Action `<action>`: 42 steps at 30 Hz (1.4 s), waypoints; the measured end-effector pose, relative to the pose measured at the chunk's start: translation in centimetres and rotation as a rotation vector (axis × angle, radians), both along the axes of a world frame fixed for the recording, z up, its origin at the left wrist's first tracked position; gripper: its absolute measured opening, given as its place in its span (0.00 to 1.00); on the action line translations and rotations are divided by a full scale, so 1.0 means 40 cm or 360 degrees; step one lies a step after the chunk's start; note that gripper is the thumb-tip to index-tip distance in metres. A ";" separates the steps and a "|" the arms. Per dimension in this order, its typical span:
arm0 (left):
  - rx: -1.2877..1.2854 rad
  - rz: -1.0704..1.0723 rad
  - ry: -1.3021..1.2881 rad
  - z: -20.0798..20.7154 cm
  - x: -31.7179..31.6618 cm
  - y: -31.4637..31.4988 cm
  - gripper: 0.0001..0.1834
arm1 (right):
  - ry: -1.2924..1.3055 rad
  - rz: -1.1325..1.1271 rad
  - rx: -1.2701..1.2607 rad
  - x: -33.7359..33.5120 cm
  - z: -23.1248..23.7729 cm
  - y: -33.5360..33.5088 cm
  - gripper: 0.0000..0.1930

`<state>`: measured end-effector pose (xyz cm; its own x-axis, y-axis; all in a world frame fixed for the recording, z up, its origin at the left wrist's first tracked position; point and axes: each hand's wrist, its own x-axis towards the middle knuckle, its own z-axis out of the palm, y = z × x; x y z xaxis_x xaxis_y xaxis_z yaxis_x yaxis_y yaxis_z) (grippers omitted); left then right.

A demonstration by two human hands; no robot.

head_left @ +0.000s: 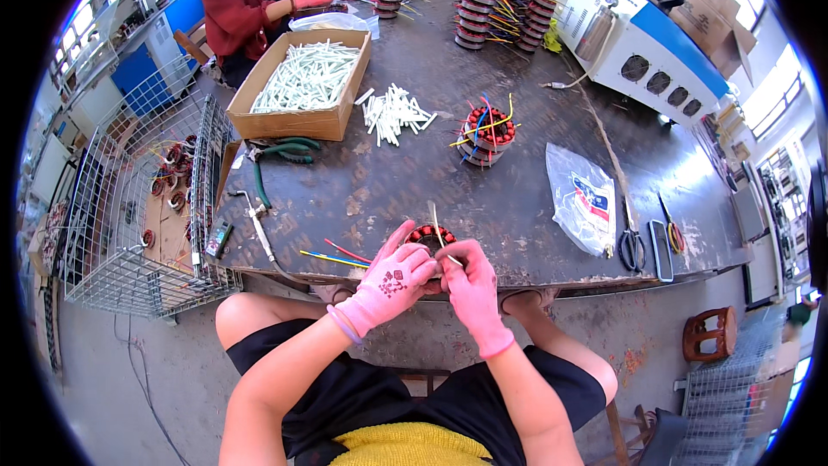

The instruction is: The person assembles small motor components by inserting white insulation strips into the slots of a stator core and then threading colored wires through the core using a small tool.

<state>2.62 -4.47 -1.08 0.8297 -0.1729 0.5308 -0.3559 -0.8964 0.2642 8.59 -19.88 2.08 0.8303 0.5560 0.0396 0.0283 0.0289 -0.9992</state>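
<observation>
At the table's near edge my left hand (pixel 390 283), in a pink glove, is closed around a motor stator (pixel 421 235) with red-wrapped windings. Red, blue and yellow lead wires (pixel 335 258) stick out to its left. My right hand (pixel 474 293), gloved alike, pinches a short white sleeve (pixel 454 261) at the stator's right side. A thin pale strip or sleeve (pixel 435 217) stands up from the stator near those fingers; its lower end is hidden. Beyond my hands sits a short stack of stators (pixel 487 142) with coloured leads.
A cardboard box (pixel 293 125) of white sleeves stands left, a loose sleeve pile (pixel 395 114) beside it. Pliers (pixel 289 148), an air gun (pixel 259 229), a plastic bag (pixel 580 203), scissors (pixel 631 250) and a phone (pixel 661 252) lie around. A co-worker (pixel 250 13) sits across.
</observation>
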 end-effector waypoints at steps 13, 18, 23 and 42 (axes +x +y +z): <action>-0.0049 -0.0042 0.0064 0.007 -0.008 -0.004 0.18 | 0.0077 0.0035 -0.0186 0.062 -0.003 0.059 0.04; -0.0133 -0.0043 0.0028 0.005 -0.004 -0.017 0.16 | 0.0158 0.0064 -0.0214 0.073 0.002 0.047 0.03; -0.0235 -0.0012 0.0031 0.002 -0.006 -0.024 0.18 | 0.0291 0.0265 -0.0309 0.107 0.003 0.039 0.04; -0.0246 0.0141 -0.0097 -0.010 -0.005 -0.045 0.08 | 0.0441 0.0257 -0.0016 0.096 -0.002 0.025 0.02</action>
